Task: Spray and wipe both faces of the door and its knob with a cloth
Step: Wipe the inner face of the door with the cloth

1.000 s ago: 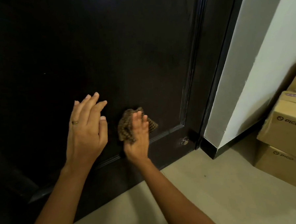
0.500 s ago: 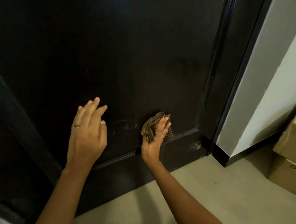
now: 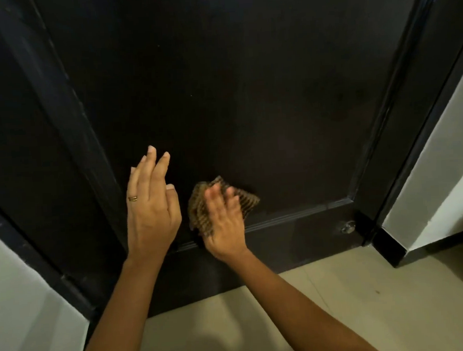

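**Wiping low on the door, with the panel stretching away to the right**

The person is working at the bottom of the dark door (image 3: 247, 80). The right hand (image 3: 223, 224) is pressing a bunched checked cloth (image 3: 249, 200) against the sunken panel, fingers lying fairly flat across it. They are blurred, so I cannot tell whether the thumb is pinching a fold. The left hand (image 3: 150, 211) is hanging just left of the cloth, fingers straight and slightly spread, holding nothing. Whether it is touching the wood is unclear.

The cloth is sitting near the panel's lower left corner, just above the raised trim (image 3: 294, 213). That trim is running left to right, towards a small metal fitting (image 3: 347, 227) by the frame. Most of the panel is lying to the right of and above the hands, so the right hand is probably better placed to sweep along it. The knob and any spray bottle are lying outside the view.
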